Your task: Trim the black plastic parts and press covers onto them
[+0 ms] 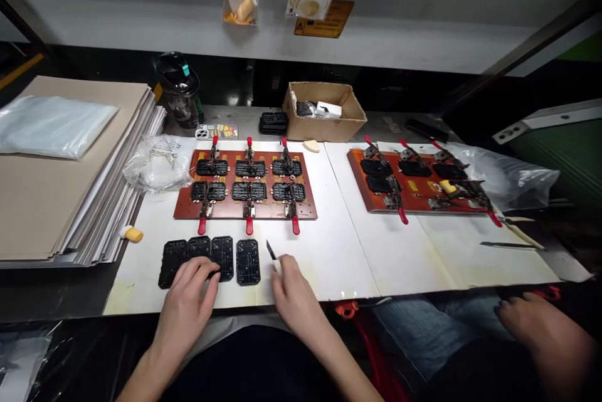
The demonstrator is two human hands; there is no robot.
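Right hand [292, 289] grips a knife [271, 251] near a black plate [248, 262].

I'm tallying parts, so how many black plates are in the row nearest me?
4: first plate, leftmost; second plate, partly covered by the left hand; third plate beside it; fourth plate, nearest the right hand. The left hand may hide another.

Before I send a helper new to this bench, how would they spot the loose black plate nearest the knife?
Find the red-brown clamp board left of centre. Below it in the view lie four loose black plates in a row. The rightmost plate is yours, beside the knife in the right hand, set apart by a gap; the other three sit close together.
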